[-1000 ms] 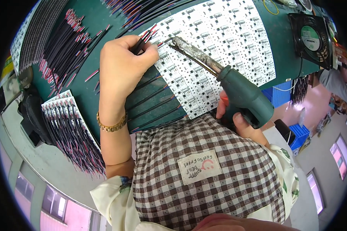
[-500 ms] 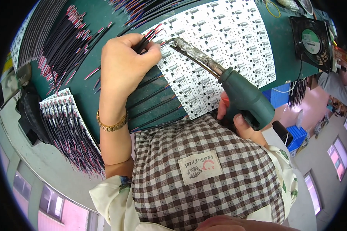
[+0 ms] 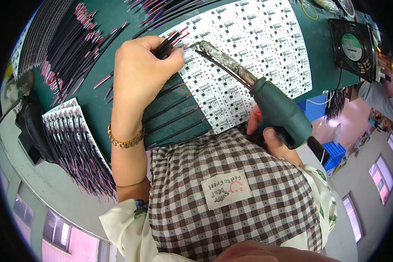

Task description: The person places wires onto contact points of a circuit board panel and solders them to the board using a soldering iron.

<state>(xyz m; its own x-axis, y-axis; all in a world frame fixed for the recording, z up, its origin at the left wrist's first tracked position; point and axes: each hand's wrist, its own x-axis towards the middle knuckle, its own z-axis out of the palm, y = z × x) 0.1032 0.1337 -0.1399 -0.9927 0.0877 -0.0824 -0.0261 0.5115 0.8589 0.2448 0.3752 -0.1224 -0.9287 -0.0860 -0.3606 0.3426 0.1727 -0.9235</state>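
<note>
My left hand (image 3: 146,65) is closed round a small bunch of black-sheathed wires (image 3: 165,46), their red and white ends poking out past the fingers. It rests at the left edge of a large white circuit board sheet (image 3: 253,48) covered in rows of small components. My right hand (image 3: 270,133) grips a dark green soldering gun (image 3: 284,111). The gun's wrapped metal barrel slants up and left, and its tip is at the board's edge beside my left fingertips. Several wires (image 3: 174,105) run from the sheet's left edge, below my left hand.
Loose black wires (image 3: 72,52) with red and white ends lie on the green table at left. A wired board stack (image 3: 76,144) sits at the left edge. More wires (image 3: 161,11) lie at the back. A black fan (image 3: 353,49) stands at right; beyond it, another person's arm (image 3: 380,94) shows.
The wire bunch in my left hand has shifted slightly, its ends fanning a little further right. The soldering gun has barely moved, its tip staying near the board's edge.
</note>
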